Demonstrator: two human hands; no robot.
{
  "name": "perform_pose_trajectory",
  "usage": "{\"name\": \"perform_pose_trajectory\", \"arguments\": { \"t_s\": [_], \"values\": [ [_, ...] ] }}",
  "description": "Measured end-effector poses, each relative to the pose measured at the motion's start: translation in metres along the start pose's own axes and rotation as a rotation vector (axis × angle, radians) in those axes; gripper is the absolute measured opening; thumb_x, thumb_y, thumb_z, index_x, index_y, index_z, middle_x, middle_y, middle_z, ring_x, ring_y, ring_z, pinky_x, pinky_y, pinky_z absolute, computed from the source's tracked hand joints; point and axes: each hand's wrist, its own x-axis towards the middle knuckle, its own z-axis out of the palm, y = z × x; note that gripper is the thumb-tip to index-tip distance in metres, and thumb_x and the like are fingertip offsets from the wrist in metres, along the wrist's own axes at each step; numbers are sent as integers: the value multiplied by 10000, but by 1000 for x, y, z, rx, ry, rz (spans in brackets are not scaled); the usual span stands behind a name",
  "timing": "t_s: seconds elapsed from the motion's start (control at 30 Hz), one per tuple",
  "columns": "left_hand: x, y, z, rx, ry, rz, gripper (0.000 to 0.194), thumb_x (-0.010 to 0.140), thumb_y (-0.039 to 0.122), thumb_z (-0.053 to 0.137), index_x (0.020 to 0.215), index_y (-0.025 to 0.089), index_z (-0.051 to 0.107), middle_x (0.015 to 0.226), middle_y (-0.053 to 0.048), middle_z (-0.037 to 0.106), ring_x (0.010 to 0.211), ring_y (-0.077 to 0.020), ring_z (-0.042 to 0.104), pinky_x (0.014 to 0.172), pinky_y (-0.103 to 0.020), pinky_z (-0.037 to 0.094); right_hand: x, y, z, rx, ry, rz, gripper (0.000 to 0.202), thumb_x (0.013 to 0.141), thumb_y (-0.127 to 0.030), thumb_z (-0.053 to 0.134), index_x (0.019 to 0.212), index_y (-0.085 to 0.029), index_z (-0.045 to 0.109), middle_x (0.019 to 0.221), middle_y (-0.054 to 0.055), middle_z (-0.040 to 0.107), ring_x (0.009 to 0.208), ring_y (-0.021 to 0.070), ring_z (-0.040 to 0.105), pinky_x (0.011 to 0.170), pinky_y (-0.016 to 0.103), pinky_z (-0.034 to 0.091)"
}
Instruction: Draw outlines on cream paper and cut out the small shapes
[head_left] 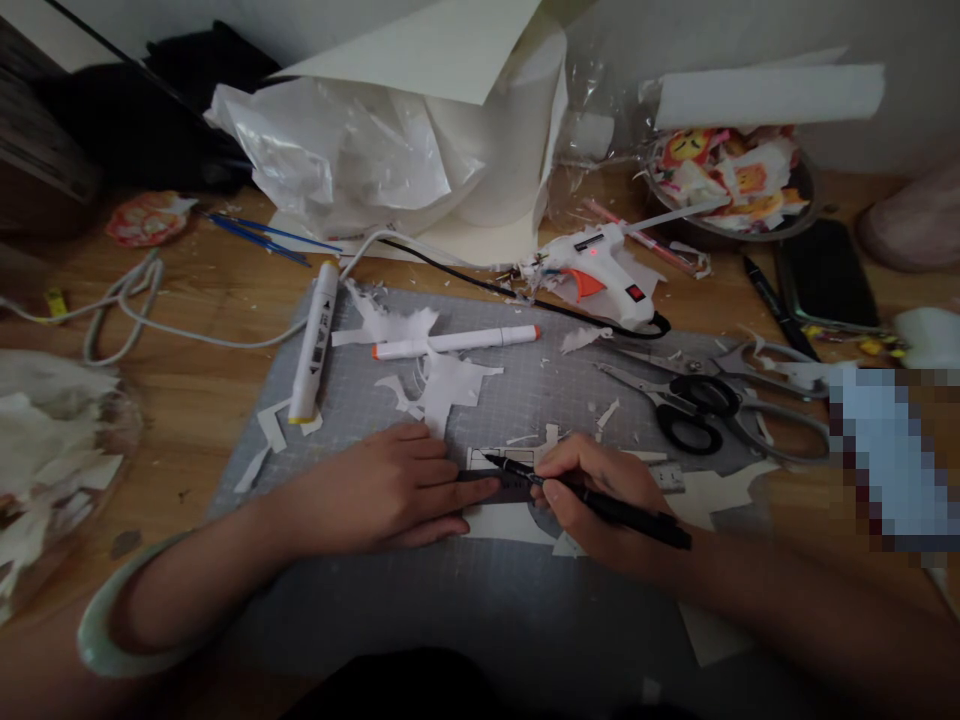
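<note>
My right hand (592, 490) grips a black pen (637, 518), its tip on a small white paper piece (480, 454) with thin dark lines drawn on it. My left hand (397, 485) lies flat, fingers stretched out, over the near side of that piece and a metal ruler (670, 478). Part of the ruler is hidden by my hands. White paper (499, 524) shows just below the ruler. Beneath everything is a grey cutting mat (330, 600). Torn white scraps (454, 385) lie beyond my left fingers.
A yellow-capped marker (313, 345) and an orange-capped marker (465, 342) lie on the mat. Scissors (686, 405) are at right, a white hot glue gun (607, 275) behind them. Farther back stand a plastic bag (352, 150) and a scrap-filled bowl (750, 180). A phone (825, 273) is at right.
</note>
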Motion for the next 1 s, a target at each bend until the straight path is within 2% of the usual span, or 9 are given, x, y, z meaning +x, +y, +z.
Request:
{"name": "perform_pose_trajectory", "arguments": {
  "t_s": [0.47, 0.7, 1.0],
  "values": [
    [0, 0, 0, -10, -10, 2, 381, 1022, 311, 295, 1214, 134, 573, 720, -36, 646, 676, -182, 590, 669, -317, 425, 0, 2, -1, 10, -15, 11, 57, 842, -247, 530, 826, -196, 552, 679, -1, 637, 573, 118, 597, 522, 234, 440],
    [0, 0, -1, -12, 8, -2, 323, 997, 291, 388, 1222, 150, 574, 711, -29, 641, 653, -170, 579, 651, -299, 433, -2, 4, 0, 84, 23, 29, 41, 841, -230, 536, 826, -199, 559, 666, -6, 619, 582, 126, 601, 518, 236, 440],
    [-1, 1, 0, -10, -13, -3, 354, 1012, 298, 337, 1235, 141, 562, 733, -35, 647, 669, -182, 576, 662, -309, 421, -1, 3, -1, 69, -21, 48, 47, 841, -237, 541, 817, -199, 554, 685, -1, 628, 599, 129, 600, 529, 238, 438]
  ]
}}
